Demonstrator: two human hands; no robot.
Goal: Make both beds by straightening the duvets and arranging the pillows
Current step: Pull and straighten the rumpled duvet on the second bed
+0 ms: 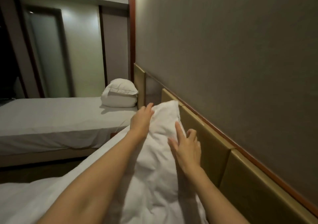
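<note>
No readable writing or labels. Crumpled white pillow [160, 137] lies at the head edge of the near bed [51, 194], against the padded headboard [211, 142]. Left hand [142, 120] grips the pillow's far left corner, fingers curled into the fabric. Right hand [186, 148] rests on its headboard-side edge, index finger straight, other fingers loosely bent, gripping nothing. Far bed [51, 120]: two stacked pillows [119, 95] at its head edge.
</note>
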